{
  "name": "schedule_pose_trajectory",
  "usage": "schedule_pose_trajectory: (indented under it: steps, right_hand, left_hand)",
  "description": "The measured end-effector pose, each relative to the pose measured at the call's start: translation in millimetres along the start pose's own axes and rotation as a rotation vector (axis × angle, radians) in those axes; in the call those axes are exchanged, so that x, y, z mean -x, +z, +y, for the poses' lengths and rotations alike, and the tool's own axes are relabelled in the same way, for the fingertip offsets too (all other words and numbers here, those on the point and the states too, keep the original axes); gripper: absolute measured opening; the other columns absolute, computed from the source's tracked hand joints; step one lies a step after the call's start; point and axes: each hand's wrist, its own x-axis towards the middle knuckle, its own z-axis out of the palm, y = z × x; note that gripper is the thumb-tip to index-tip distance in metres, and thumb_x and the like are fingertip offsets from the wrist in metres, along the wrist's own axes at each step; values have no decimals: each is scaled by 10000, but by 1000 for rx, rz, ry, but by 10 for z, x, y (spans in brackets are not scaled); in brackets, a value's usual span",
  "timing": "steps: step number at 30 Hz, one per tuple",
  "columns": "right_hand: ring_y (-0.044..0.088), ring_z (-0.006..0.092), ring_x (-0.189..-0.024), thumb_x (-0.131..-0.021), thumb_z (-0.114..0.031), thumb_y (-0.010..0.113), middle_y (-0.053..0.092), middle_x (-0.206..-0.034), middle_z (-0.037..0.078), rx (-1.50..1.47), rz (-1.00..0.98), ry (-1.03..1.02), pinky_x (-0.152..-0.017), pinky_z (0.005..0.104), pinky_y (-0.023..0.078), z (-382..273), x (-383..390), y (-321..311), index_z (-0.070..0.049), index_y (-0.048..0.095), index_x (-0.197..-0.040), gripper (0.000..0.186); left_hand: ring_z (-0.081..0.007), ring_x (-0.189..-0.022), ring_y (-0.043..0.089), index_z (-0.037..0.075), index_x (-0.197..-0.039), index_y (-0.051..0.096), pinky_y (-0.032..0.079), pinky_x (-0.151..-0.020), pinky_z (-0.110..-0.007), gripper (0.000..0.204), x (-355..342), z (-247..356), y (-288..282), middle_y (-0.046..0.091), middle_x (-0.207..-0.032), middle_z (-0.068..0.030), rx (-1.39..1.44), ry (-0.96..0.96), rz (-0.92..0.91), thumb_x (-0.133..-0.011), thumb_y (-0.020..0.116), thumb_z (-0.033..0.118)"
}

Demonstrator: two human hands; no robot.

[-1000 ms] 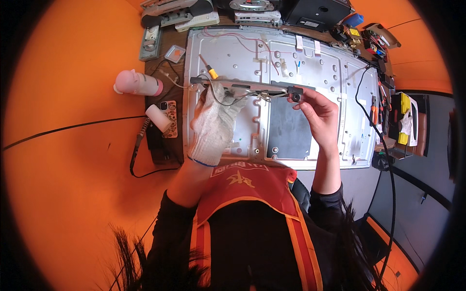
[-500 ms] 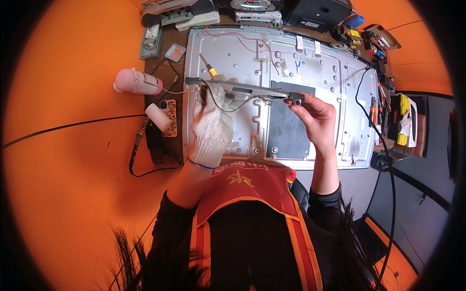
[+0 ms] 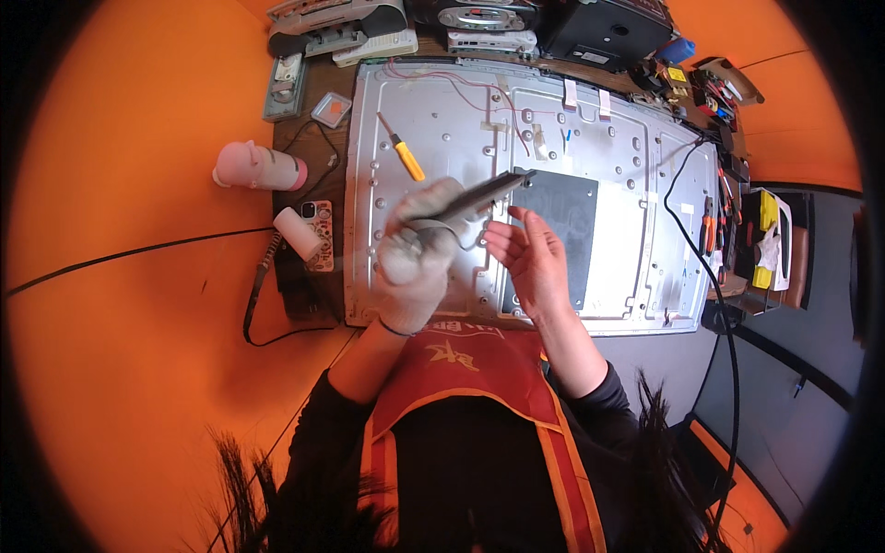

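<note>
My left hand (image 3: 415, 263), in a grey knit glove, is closed on a long, narrow dark bar (image 3: 484, 192), tilted up to the right, with thin cable hanging beneath it. My right hand (image 3: 533, 263), bare, is open below the bar's far end, palm partly up and fingers loosely curved, near the cable; whether it touches the cable I cannot tell. Both are over a large silver metal panel (image 3: 636, 230) with a black plate (image 3: 562, 240). A yellow-handled screwdriver (image 3: 407, 158) lies on the panel just beyond my left hand.
Left of the panel stand a pink bottle (image 3: 263, 166), a white cylinder (image 3: 297, 233) and a patterned phone (image 3: 321, 253). Electronic devices (image 3: 489, 41) line the back; tools (image 3: 710, 226) lie at the right. A black cable (image 3: 728, 359) runs down the right side.
The bar has swung from level to steeply tilted as my left hand turned. My right hand has let go of its end and moved left and down, opening. The screwdriver now shows fully.
</note>
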Motion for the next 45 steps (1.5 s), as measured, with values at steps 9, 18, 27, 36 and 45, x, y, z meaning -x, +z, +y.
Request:
schedule_pose_trajectory:
  steps: [9,18,27,36,45]
  right_hand:
    - [607,94,-716,-889,-154,672,653,-830,30,27,-81,208,-620,245,491,-104,-574,-161,-9,510,-1250,422]
    - [652,171,-799,-794,4,681,672,-952,129,1418,-43,-782,-735,276,505,-917,-1972,-328,-63,625,-1185,401]
    - [584,281,-992,-769,-83,678,630,-1022,63,1998,-54,-833,-818,421,440,-859,-3113,-126,-152,673,-1107,345]
    - [568,289,-1041,-798,-95,648,618,-1045,73,1961,-46,-711,-875,461,425,-769,-3394,-163,-170,640,-1170,381]
    - [594,325,-996,-853,-91,610,640,-1059,113,2031,-197,-728,-855,416,454,-882,-3441,-209,-149,607,-1217,369]
  left_hand:
    - [-310,-1004,627,27,-940,626,535,-795,-351,301,-91,-314,-241,620,-1046,-129,-987,323,-461,-648,690,-4]
    - [-255,-977,625,86,-1064,620,514,-815,-326,300,-344,-975,-609,597,-1160,-78,-1171,-207,-309,-774,695,106]
    - [-285,-1091,574,22,-1129,581,477,-905,-349,317,-1488,-1947,-1102,562,-1214,-146,-1287,-174,-63,-836,612,138]
    - [-235,-913,612,84,-1134,638,515,-793,-326,376,-2073,-2257,-1035,598,-1054,-121,-1365,4,100,-778,711,179]
    - [-180,-704,596,111,-1080,675,517,-693,-300,354,-2090,-2313,-1058,614,-1020,-91,-1433,54,139,-739,744,178]
